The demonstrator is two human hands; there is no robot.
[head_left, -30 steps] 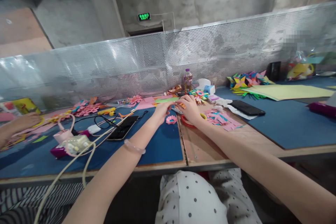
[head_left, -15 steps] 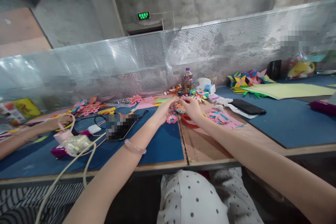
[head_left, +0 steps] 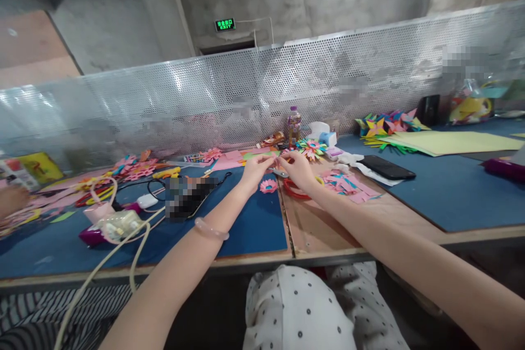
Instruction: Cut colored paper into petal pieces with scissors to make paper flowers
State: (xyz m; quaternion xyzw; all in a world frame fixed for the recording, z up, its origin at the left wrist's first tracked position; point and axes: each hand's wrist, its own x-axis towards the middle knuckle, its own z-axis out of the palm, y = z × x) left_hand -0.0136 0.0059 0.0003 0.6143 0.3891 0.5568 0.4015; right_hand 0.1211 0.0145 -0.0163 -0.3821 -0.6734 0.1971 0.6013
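My left hand (head_left: 256,170) and my right hand (head_left: 298,168) meet over the middle of the table, fingertips pinched close together. Whatever they pinch is too small and too covered to name. Just below my left hand lies a pink paper flower (head_left: 268,186) with a blue centre, on the blue mat (head_left: 250,229). Scissors with red handles (head_left: 296,190) rest under my right hand, their metal blades showing between the hands. Pink and blue paper strips (head_left: 348,185) lie in a heap to the right of my right wrist.
Behind my hands stand a drink bottle (head_left: 294,126) and a multicoloured paper flower (head_left: 311,149). A black phone (head_left: 389,167) lies at right, near green paper sheets (head_left: 463,142). Cables, a purple-ended tool (head_left: 92,236) and a black pouch (head_left: 192,197) are at left. Another person's hand (head_left: 12,199) shows far left.
My fingers have shifted slightly, still pinched together in the same place. The other person's hand at left has drawn back toward the left edge.
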